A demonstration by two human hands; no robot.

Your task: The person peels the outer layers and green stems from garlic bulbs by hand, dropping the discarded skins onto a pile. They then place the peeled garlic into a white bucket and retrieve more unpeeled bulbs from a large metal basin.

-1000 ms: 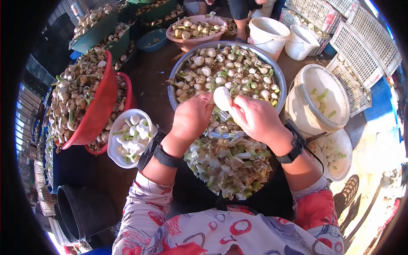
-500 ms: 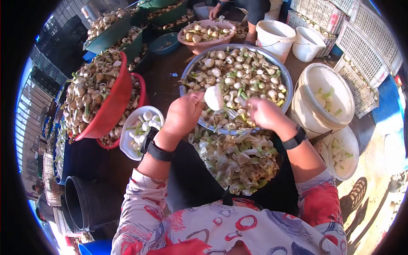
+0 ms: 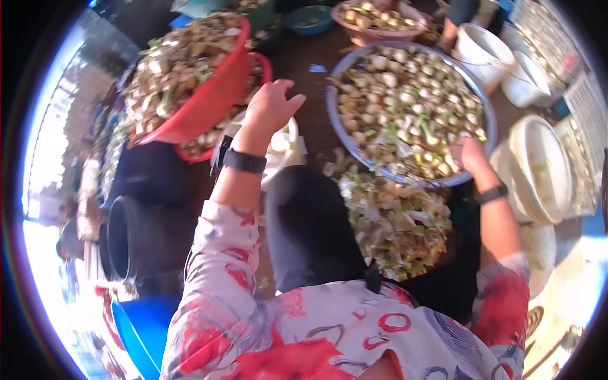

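Note:
My left hand (image 3: 272,107) is raised over the white bowl (image 3: 292,149), fingers apart with nothing between them. The bowl is partly hidden behind the hand and wrist, with pale bulbs inside. At the right edge of the large blue-rimmed basin (image 3: 487,136), full of garlic-like bulbs (image 3: 405,95), my right hand (image 3: 468,153) is curled closed; what it may hold is hidden. Below the basin lies a heap of peeled skins (image 3: 399,221).
A tilted red basin (image 3: 221,95) heaped with bulbs stands at the left, above a black bucket (image 3: 123,237). White buckets (image 3: 548,168) and crates line the right. Another person's hand is by the pink basin (image 3: 373,35) at the top.
My view has shifted left. My left hand has let go of the large white bulb and moved over the white bowl. My right hand has moved to the basin's right edge.

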